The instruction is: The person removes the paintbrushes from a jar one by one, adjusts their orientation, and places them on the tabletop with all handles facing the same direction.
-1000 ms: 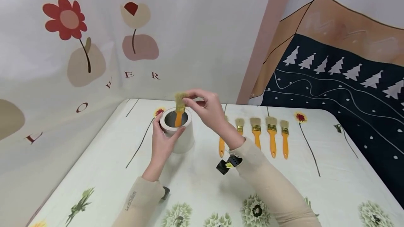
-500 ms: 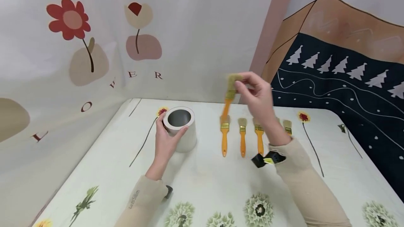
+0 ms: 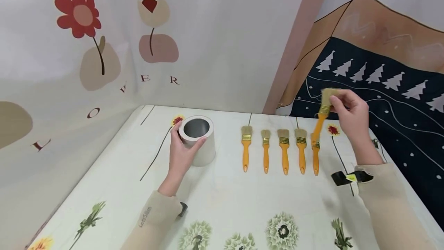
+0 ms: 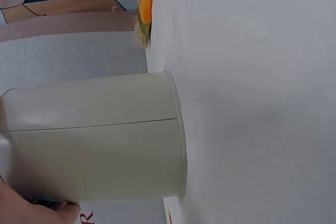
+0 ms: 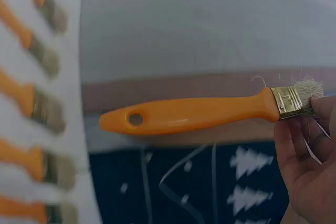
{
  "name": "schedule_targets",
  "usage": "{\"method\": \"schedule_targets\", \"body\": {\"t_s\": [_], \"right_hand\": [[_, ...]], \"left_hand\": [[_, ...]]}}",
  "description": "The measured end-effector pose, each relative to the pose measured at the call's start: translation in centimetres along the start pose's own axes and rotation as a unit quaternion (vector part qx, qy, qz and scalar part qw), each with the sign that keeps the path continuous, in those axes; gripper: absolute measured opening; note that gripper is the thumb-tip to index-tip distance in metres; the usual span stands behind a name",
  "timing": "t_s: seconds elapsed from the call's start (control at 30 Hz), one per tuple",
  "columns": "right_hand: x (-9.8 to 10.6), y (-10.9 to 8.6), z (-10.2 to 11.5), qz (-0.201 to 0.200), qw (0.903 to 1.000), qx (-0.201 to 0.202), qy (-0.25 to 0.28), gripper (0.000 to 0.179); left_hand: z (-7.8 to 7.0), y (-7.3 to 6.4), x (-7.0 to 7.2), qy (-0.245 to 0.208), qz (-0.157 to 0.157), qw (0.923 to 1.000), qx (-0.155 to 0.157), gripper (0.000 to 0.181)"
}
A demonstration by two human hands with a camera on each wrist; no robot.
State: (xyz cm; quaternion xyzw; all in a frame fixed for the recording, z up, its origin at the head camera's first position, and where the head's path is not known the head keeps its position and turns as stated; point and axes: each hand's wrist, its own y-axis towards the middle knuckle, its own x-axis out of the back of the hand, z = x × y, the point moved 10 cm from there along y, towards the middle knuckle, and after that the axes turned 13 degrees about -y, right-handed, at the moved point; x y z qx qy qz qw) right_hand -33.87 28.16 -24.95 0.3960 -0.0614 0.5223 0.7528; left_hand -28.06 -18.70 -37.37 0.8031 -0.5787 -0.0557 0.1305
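Note:
My left hand (image 3: 182, 151) grips the side of a white cylindrical holder (image 3: 204, 153), its thumb and fingers near the rim. The holder stands upright on the table, and its dark inside shows bare from above. In the left wrist view the holder's wall (image 4: 94, 140) fills the left side. My right hand (image 3: 354, 117) pinches a paintbrush (image 5: 199, 114) by its bristles, orange handle hanging down. In the head view this handle overlaps the rightmost paintbrush (image 3: 315, 161) of a row lying on the table.
Several orange-handled paintbrushes, among them the leftmost paintbrush (image 3: 245, 151) and a wider middle paintbrush (image 3: 284, 151), lie side by side, bristles away from me. The flower-printed tablecloth (image 3: 222, 203) covers the table. A printed curtain (image 3: 222, 49) hangs behind it.
My right hand has carried the paintbrush out of the holder and rightward, past the row, to its right end. My left hand has stayed on the holder.

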Motion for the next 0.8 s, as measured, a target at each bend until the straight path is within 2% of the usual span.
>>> {"method": "schedule_targets", "body": {"t_s": [0.1,0.17,0.3,0.4,0.47,0.53,0.63,0.7,0.8], "right_hand": [[0.2,0.1,-3.9,0.028,0.998,-0.04,-0.039,0.01],[0.0,-0.2,-6.6,0.049,0.9945,-0.063,-0.068,0.016],[-0.8,-1.0,-12.8,0.094,0.9824,-0.112,-0.117,0.038],[-1.2,-2.0,-17.7,0.119,0.9699,-0.157,-0.143,0.041],[-1.4,-3.0,-20.0,0.131,0.9647,-0.183,-0.137,0.043],[-1.7,-4.0,-21.3,0.147,0.9578,-0.206,-0.137,0.042],[-2.0,-5.6,-22.2,0.167,0.9457,-0.241,-0.141,0.044],[-1.9,-6.5,-22.6,0.176,0.9341,-0.258,-0.173,0.042],[-1.5,-7.0,-22.8,0.178,0.9196,-0.255,-0.241,0.039]], "left_hand": [[0.1,0.0,0.2,-0.001,-0.003,1.0,0.003,0.096],[0.2,0.0,0.3,0.001,-0.004,1.0,0.006,0.096],[0.7,-0.3,0.5,0.006,-0.008,0.9999,0.013,0.096],[1.0,-0.4,0.1,0.006,-0.003,0.9998,0.016,0.095],[1.2,-0.6,0.0,0.005,0.0,0.9998,0.019,0.095],[1.2,-0.8,0.0,0.007,0.006,0.9997,0.021,0.094],[1.2,-0.9,0.0,0.007,0.01,0.9998,0.017,0.094],[1.1,-1.0,0.0,0.007,0.015,0.9998,0.014,0.094],[1.2,-0.9,-0.4,0.004,0.022,0.9997,0.013,0.094]]}}
